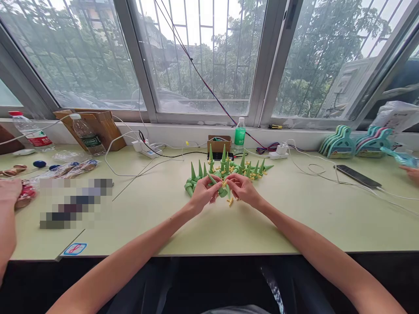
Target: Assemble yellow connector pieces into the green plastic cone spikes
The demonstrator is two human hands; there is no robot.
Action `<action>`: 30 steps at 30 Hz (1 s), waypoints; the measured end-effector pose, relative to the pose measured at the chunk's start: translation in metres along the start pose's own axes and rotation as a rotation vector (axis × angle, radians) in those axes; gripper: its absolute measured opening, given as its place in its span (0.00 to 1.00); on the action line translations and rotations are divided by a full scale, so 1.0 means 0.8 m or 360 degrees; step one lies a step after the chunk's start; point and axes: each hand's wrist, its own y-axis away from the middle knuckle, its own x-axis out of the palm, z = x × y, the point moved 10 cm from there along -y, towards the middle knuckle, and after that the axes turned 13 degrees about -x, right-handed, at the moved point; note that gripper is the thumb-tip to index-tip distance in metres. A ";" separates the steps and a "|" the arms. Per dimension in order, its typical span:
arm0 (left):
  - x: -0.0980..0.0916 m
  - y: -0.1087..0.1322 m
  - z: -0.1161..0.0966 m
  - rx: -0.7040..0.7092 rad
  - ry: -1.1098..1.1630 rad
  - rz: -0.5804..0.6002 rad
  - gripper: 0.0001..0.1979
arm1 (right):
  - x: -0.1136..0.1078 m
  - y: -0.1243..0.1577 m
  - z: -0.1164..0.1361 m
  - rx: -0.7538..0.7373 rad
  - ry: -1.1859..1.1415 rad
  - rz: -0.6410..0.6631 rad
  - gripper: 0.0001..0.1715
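Observation:
Both hands meet above the table, fingertips close together. In my left hand [206, 190], closed in a pinch, is a green cone-shaped plastic piece [212, 179] whose tip points up and left. My right hand [242, 189] is also closed, its fingertips at a small yellow piece [224, 184] against the green one. Fingers partly cover where the two pieces meet. Just below lies another yellow piece [231, 202] on the table. Behind the hands stands a cluster of green spiked pieces [193, 171], several with yellow parts at their bases.
A green-labelled bottle [240, 134] and a small cardboard box [219, 144] stand by the window. White cables run to a power strip [149, 149]. A black phone [358, 176] and teal hangers [337, 143] are at right. Another person's hand [9, 192] is at left, another [410, 173] at far right.

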 end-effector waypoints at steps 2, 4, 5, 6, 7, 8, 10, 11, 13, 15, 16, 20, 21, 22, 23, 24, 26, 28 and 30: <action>0.001 0.002 -0.002 0.0019 -0.0064 -0.0014 0.13 | 0.002 0.000 0.001 -0.0018 0.0040 0.0039 0.17; 0.002 0.003 -0.003 0.0043 -0.0140 -0.0033 0.13 | 0.005 0.000 0.003 -0.0039 0.0075 0.0076 0.17; 0.003 0.003 -0.003 0.0059 -0.0177 -0.0042 0.13 | 0.006 0.000 0.004 -0.0051 0.0099 0.0091 0.16; 0.004 0.004 -0.004 0.0077 -0.0210 -0.0049 0.13 | 0.006 0.000 0.006 -0.0061 0.0126 0.0105 0.16; 0.004 0.004 -0.004 0.0095 -0.0238 -0.0057 0.13 | 0.006 0.000 0.008 -0.0068 0.0154 0.0116 0.16; 0.004 0.004 -0.004 0.0113 -0.0259 -0.0066 0.13 | 0.006 0.000 0.010 -0.0073 0.0181 0.0127 0.16; 0.003 0.003 -0.005 0.0152 -0.0295 -0.0085 0.13 | 0.006 0.000 0.013 -0.0077 0.0231 0.0152 0.16; 0.003 0.004 -0.006 0.0176 -0.0314 -0.0097 0.13 | 0.006 0.000 0.014 -0.0081 0.0257 0.0163 0.16; 0.003 0.005 -0.009 0.0229 -0.0360 -0.0113 0.13 | 0.005 0.000 0.016 -0.0094 0.0325 0.0174 0.18; 0.003 0.007 -0.013 0.0273 -0.0402 -0.0120 0.13 | 0.003 0.000 0.017 -0.0112 0.0420 0.0169 0.19; 0.004 0.008 -0.015 0.0288 -0.0418 -0.0122 0.12 | 0.002 -0.001 0.018 -0.0126 0.0471 0.0164 0.21; 0.005 0.011 -0.018 0.0312 -0.0430 -0.0134 0.13 | 0.000 -0.003 0.021 -0.0201 0.0647 0.0159 0.28; 0.005 0.011 -0.019 0.0312 -0.0427 -0.0136 0.13 | 0.000 -0.003 0.022 -0.0211 0.0675 0.0155 0.29; 0.005 0.012 -0.019 0.0313 -0.0425 -0.0140 0.13 | -0.001 -0.003 0.023 -0.0211 0.0688 0.0150 0.29; 0.005 0.012 -0.020 0.0314 -0.0425 -0.0146 0.13 | -0.002 -0.003 0.025 -0.0205 0.0684 0.0144 0.27; 0.005 0.012 -0.021 0.0317 -0.0430 -0.0154 0.13 | -0.002 -0.002 0.026 -0.0196 0.0663 0.0142 0.25; 0.004 0.013 -0.023 0.0331 -0.0449 -0.0173 0.13 | -0.001 -0.001 0.027 -0.0178 0.0586 0.0161 0.20; 0.003 0.013 -0.025 0.0345 -0.0466 -0.0192 0.12 | 0.002 0.001 0.028 -0.0180 0.0521 0.0191 0.17; 0.002 0.013 -0.025 0.0345 -0.0479 -0.0204 0.12 | 0.005 0.001 0.028 -0.0200 0.0488 0.0216 0.15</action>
